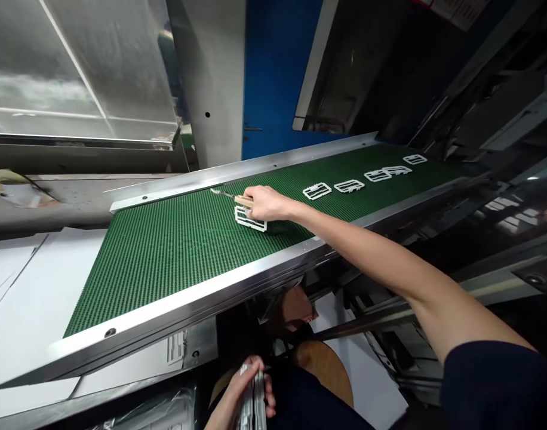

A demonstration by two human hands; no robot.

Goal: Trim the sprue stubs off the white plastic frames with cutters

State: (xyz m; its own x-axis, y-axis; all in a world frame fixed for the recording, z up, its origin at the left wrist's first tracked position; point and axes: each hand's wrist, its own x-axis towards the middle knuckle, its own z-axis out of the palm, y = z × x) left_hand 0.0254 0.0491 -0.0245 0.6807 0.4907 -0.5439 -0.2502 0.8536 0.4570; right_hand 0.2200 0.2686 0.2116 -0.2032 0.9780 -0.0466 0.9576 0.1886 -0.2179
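Over the green conveyor belt [175, 257], my right hand [269, 204] is closed on a small knife [243, 200] with a tan handle, its thin blade pointing left. The same hand also grips a white plastic frame [251, 224] at its upper edge; the frame is tilted just above or against the belt, I cannot tell which. Low in the view, my left hand [237, 388] is wrapped round a stack of similar frames [254, 400] near my lap. Further up the belt lie several more white frames, the nearest frame [317, 191] just right of my right wrist.
Metal side rails [202, 286] edge the belt. White sheets [36, 298] lie at its left end. Below the near rail are a plastic-lined container [166, 412] and a round wooden stool seat [323, 370]. A blue machine panel [277, 71] stands behind the belt.
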